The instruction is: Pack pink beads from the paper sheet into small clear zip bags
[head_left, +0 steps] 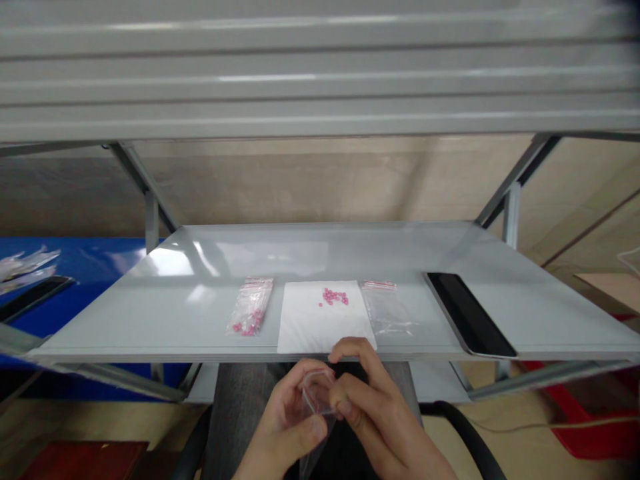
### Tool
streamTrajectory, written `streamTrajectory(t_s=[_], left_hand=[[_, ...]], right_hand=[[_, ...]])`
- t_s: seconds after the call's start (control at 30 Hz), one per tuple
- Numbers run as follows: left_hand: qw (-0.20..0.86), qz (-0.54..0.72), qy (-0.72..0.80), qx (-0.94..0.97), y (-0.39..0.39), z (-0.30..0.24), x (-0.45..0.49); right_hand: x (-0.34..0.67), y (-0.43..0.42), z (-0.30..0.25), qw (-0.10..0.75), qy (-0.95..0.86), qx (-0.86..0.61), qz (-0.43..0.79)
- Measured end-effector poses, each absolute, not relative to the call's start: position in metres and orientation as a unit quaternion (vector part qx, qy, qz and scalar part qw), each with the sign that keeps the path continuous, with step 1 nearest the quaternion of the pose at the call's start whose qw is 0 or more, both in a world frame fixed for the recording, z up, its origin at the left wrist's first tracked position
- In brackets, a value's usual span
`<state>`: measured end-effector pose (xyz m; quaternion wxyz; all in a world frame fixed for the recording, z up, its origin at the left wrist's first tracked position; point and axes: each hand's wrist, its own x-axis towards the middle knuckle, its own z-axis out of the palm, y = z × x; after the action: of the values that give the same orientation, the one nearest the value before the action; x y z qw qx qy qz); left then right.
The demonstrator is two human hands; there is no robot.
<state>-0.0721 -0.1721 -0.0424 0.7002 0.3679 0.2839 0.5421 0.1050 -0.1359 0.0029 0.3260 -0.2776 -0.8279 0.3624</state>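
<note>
One clear zip bag (317,395) hanging downward

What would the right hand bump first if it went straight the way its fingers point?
The right hand touches the clear plastic bag first; the left hand lies just beyond it, though depth is hard to judge.

Pink beads (334,297) on white paper (305,327), red-striped seal (379,285) on a clear zip bag (386,312), black tablet (467,313), pale grey worktop (150,320), bright blue table (100,263) off left
</note>
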Motion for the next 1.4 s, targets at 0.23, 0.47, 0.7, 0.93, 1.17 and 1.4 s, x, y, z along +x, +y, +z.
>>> streamTrajectory(t_s=[0.23,0.47,0.7,0.93,1.17,1.4], left_hand=[[0.531,0.546,0.385,0.521,-0.153,-0.017,-0.11],[0.122,0.342,0.515,0.777,-0.074,0.027,-0.138],[0.092,0.176,0.478,0.855,0.002,0.023,-0.143],[0.082,0.094,0.467,0.875,0.015,0.02,-0.142],[0.065,0.069,0.474,0.876,0.01,0.026,-0.139],[0.041,0.042,0.474,0.879,0.01,0.034,-0.132]], right_hand=[[0.112,-0.135,-0.008,0.408,-0.788,-0.328,0.325],[0.083,-0.116,-0.025,0.398,-0.827,-0.333,0.218],[0.069,-0.109,-0.043,0.359,-0.859,-0.348,0.113],[0.068,-0.108,-0.047,0.35,-0.856,-0.365,0.109],[0.064,-0.108,-0.05,0.341,-0.855,-0.381,0.088],[0.062,-0.106,-0.058,0.324,-0.863,-0.384,0.051]])
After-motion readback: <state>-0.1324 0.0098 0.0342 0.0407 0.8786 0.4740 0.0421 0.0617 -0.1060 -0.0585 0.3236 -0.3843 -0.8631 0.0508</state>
